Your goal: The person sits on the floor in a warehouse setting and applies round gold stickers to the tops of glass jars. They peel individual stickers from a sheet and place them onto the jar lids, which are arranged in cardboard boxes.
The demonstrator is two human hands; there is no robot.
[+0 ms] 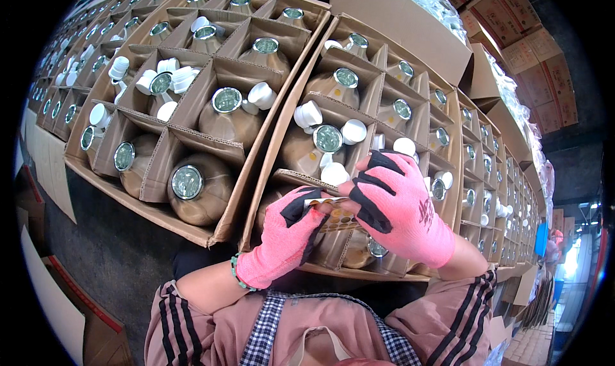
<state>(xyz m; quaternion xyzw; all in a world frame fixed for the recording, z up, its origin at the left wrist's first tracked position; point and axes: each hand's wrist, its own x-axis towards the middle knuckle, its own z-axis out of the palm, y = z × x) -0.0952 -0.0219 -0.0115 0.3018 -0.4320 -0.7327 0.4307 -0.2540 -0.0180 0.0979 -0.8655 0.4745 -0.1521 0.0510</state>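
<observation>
My left hand [285,234], in a pink and black glove with bare fingertips, grips a sheet of round yellow stickers [339,220] above an open carton. My right hand [410,212], gloved alike, pinches at the same sheet's upper edge; whether a loose sticker is between its fingertips is hidden. Just beyond the hands stands a round clear glass bottle [296,153] with a yellow dot on its shoulder. White caps [353,131] lie around its neck. Another bottle [359,250] sits under the right hand, partly covered.
Cardboard dividers [364,109] split the carton into cells, most holding an open-necked bottle. A similar carton [134,209] stands at the left, with more rows beyond and along the right. Stacked brown boxes [525,65] rise at the back right. Cardboard flaps [57,302] lie at lower left.
</observation>
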